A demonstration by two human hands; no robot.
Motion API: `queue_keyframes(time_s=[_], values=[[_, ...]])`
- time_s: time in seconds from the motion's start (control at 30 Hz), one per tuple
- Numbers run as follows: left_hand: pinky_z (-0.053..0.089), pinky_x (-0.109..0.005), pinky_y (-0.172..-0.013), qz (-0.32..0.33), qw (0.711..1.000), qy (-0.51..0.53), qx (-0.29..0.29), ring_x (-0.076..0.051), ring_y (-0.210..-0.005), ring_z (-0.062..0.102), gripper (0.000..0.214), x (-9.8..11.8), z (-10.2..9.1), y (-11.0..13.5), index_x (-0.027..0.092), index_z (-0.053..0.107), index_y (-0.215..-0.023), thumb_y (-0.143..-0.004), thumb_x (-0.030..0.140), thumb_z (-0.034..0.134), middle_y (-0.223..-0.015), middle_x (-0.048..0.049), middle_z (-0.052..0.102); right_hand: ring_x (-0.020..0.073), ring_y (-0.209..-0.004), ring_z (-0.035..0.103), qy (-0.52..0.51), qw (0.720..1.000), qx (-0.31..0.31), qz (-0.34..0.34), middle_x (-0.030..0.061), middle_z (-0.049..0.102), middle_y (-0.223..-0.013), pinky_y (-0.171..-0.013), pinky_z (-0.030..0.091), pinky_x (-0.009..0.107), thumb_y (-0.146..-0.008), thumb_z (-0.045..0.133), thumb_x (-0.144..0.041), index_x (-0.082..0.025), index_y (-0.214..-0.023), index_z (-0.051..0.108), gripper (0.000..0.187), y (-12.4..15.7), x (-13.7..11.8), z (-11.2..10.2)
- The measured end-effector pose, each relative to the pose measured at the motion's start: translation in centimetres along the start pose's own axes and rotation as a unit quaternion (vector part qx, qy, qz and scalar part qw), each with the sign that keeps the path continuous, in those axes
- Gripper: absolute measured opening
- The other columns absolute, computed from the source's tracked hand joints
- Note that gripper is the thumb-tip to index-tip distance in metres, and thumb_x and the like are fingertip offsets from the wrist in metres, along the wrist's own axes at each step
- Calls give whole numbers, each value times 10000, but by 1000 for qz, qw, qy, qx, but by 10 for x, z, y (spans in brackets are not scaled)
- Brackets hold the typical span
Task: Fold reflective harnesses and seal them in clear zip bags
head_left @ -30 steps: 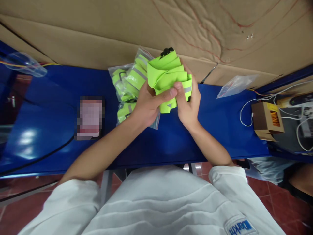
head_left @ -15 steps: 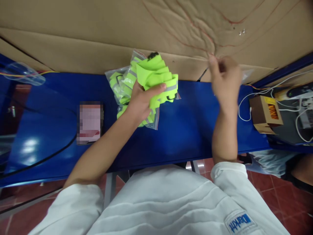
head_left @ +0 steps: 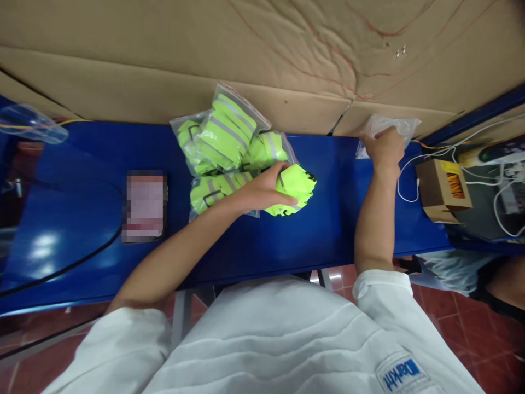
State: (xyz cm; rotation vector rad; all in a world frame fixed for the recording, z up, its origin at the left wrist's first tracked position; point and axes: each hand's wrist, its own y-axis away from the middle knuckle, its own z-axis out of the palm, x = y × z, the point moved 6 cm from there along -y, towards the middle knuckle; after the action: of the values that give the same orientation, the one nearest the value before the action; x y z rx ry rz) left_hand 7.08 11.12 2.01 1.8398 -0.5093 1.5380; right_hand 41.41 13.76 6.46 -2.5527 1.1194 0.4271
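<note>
Lime bundle (head_left: 299, 186) with a grey strip gripped in left hand (head_left: 268, 189), thumb on the near side, over the middle of the worktop (head_left: 324, 235); contact with the surface can't be told. Bagged bundles (head_left: 227, 134), same lime fabric, piled just left of it, pile reaching the far edge. Clear bag (head_left: 406, 127) touched by right hand (head_left: 388, 149) at the far edge, toward the right corner; fingers partly hidden, so whether it's pinched can't be told. Cardboard box (head_left: 435, 191) placed near the right edge. Pixelated flat item (head_left: 145, 205) laid left of the pile.
</note>
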Motion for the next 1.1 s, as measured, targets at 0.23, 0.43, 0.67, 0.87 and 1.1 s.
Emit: queue_keyframes(time_s=[0.23, 0.43, 0.67, 0.87, 1.1], values=[[612, -421, -948, -40, 996, 79, -17, -321, -1174, 717, 968, -1, 2, 2, 203, 529, -1426, -578, 288, 987, -1309, -108, 720, 238, -995, 659, 57, 988, -84, -120, 273, 722, -1157, -838, 427, 378, -922, 590, -164, -111, -1062, 676, 173, 16, -24, -11], [649, -374, -802, -81, 966, 220, -112, -279, -991, 779, 817, 3, 8, 3, 212, 640, -1285, -555, 219, 1006, -1136, -80, 792, 171, -791, 614, 39, 879, -279, -385, 35, 730, -896, -704, 389, 279, -797, 682, -100, -199, -966, 699, 197, 106, -102, 11], [643, -307, -727, -83, 969, 224, -67, -219, -852, 776, 637, -6, -6, -7, 188, 678, -1082, -541, 237, 1009, -1001, -48, 796, 145, -676, 536, -25, 800, -335, -497, 10, 671, -792, -661, 357, 281, -770, 582, -38, -180, -929, 678, 233, 148, -120, 1], [643, -353, -787, -112, 976, 184, -23, -285, -1056, 764, 1089, -10, -8, -3, 206, 467, -1481, -533, 194, 1002, -1297, -136, 737, 178, -771, 641, -53, 789, -320, -521, 33, 718, -855, -737, 428, 302, -889, 599, -138, -192, -893, 693, 109, 147, -119, -19], [611, -382, -920, -36, 997, 71, -4, -286, -1099, 741, 743, -2, -9, -3, 188, 698, -1287, -600, 258, 971, -1222, -88, 773, 233, -857, 678, 5, 800, -300, -520, 44, 755, -956, -750, 439, 344, -942, 541, -147, -234, -944, 694, 176, 166, -118, -39]])
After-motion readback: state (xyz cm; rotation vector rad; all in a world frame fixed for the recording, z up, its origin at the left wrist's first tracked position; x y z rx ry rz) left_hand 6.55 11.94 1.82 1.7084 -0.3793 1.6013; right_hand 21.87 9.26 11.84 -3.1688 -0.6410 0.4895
